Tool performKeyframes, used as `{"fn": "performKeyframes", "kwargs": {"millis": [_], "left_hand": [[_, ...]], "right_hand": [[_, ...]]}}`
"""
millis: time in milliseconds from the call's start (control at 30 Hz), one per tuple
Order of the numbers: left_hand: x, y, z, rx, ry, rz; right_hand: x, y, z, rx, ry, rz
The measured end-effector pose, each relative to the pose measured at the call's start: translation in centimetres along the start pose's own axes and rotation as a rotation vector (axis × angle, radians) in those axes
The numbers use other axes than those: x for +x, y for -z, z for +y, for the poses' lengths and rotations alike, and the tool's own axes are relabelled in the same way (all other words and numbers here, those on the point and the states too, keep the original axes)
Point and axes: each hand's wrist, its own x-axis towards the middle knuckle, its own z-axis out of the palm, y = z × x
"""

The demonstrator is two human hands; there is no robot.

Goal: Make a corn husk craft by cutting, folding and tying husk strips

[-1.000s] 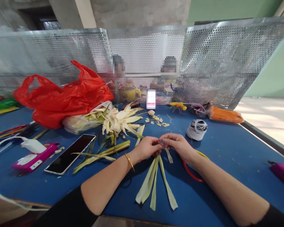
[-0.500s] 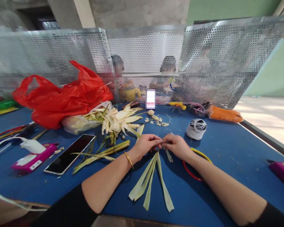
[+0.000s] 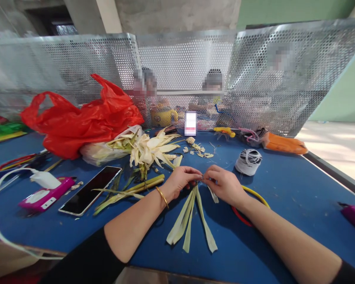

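My left hand, with a gold bangle at the wrist, pinches the top of a bunch of corn husk strips. The pale green strips hang and fan out toward me over the blue tabletop. Fingertip to fingertip with it, my right hand is closed in a pinch at the same gathered end; what lies between its fingertips is too small to make out. A short husk piece sticks out below the right hand. Under the right forearm lies a yellow and red ring, partly hidden.
A ball of white yarn stands beyond my right hand. Loose corn husks, a red plastic bag, a phone and a purple power strip lie to the left. Behind stands a perforated metal screen, with people beyond it.
The whole view has shifted slightly. Both hands stay together at the gathered husk end, with small finger movements; the hanging strips' lower ends sit a little higher in the picture.
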Motion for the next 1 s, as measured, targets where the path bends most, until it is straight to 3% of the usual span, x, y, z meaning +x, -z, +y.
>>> {"fn": "performKeyframes", "kwargs": {"millis": [167,333,433,600,1000], "left_hand": [[0.0,0.4,0.2,0.052,0.007,-0.047],[-0.1,0.5,0.5,0.069,-0.029,-0.088],[-0.3,0.5,0.7,0.089,-0.046,-0.132],[-0.6,0.4,0.9,0.134,-0.066,-0.153],[-0.1,0.6,0.7,0.333,-0.279,-0.117]], "right_hand": [[0.3,0.0,0.1,0.181,-0.016,-0.055],[0.7,-0.4,0.4,0.561,-0.282,0.069],[0.8,-0.8,0.6,0.779,-0.292,-0.001],[0.8,-1.2,0.7,0.81,-0.168,-0.164],[0.7,-1.5,1.4,0.747,-0.203,-0.149]]}}
